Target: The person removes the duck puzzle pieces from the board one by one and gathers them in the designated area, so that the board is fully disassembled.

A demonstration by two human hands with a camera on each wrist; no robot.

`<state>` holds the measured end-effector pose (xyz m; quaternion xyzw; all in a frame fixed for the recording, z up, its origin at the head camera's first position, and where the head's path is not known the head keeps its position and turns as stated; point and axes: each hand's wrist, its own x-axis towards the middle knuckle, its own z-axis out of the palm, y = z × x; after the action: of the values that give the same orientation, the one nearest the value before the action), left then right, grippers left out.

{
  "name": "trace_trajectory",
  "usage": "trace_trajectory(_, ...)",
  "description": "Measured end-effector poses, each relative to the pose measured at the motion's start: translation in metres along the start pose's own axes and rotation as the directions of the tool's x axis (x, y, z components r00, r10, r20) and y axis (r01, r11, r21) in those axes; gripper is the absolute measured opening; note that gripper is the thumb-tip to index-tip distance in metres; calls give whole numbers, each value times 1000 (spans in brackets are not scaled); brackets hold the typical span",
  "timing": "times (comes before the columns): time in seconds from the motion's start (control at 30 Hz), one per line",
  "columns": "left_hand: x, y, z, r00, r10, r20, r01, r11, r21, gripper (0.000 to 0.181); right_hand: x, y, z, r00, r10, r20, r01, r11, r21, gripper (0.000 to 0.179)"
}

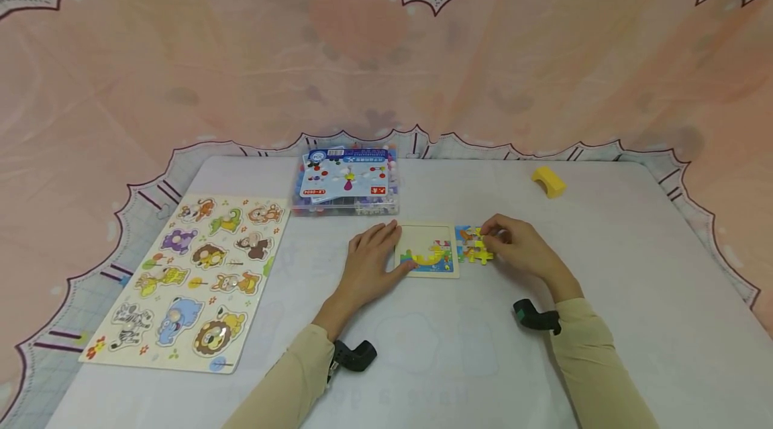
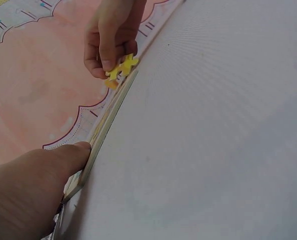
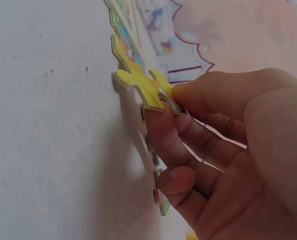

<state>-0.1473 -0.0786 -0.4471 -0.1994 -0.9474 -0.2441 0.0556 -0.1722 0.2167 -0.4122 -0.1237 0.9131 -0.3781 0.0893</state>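
My left hand (image 1: 370, 262) rests over the left side of a small wooden puzzle tray (image 1: 423, 235), fingers extended and thumb on its lower edge. Inside the tray, joined jigsaw pieces (image 1: 433, 262) fill the bottom and lower right; the upper left shows bare wood. Just beyond the tray's right edge lies a cluster of colourful jigsaw pieces (image 1: 464, 235). Over that cluster my right hand (image 1: 521, 249) pinches a yellow jigsaw piece (image 3: 143, 87) between thumb and fingers. The left wrist view shows this piece raised and tilted past the tray's far end.
A large animal peg puzzle board (image 1: 202, 295) lies at the left. Behind the tray sits a clear plastic box (image 1: 344, 207) of small coloured parts with a blue printed card on top. A yellow arched block (image 1: 548, 182) is at the back right of the white table (image 1: 423, 375).
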Motion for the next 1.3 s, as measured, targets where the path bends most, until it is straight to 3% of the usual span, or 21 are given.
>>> trace_trajectory(0.47, 0, -1, 1, 1000, 10, -10, -10, 1000, -5, 70, -2, 5, -1, 1000, 15, 16, -14, 999, -30, 12)
trace_trajectory(1.3, 1, -2, 3, 1000, -5, 7, 5, 1000, 2, 71, -2, 9, 0, 999, -36, -1, 35, 994, -104, 9)
